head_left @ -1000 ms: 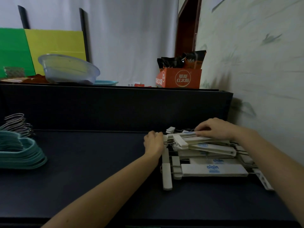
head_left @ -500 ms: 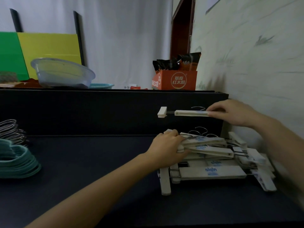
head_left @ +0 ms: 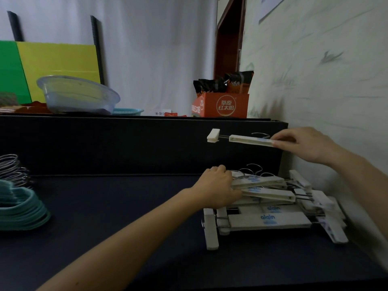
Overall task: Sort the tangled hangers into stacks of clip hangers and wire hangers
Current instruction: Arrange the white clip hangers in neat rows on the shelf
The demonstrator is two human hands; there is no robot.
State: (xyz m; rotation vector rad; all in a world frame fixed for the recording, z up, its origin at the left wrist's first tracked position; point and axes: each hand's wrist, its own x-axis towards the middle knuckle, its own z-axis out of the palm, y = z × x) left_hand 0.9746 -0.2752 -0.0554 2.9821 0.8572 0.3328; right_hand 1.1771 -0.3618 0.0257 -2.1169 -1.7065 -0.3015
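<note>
— Above the clip hanger pile [head_left: 270, 221] beside the wall [head_left: 325, 80], the right hand [head_left: 308, 145] pinches one clip hanger [head_left: 249, 141] by its bar, level and clear.
— And the left hand [head_left: 218, 187] grips the pile's upper bars. Press there firmly, I'd say, so hooks don't drag neighbours along.

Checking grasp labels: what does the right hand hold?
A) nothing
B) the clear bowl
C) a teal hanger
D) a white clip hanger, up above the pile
D: the right hand pinches one end of a white clip hanger in the air above the pile, which the left hand holds down.
</note>
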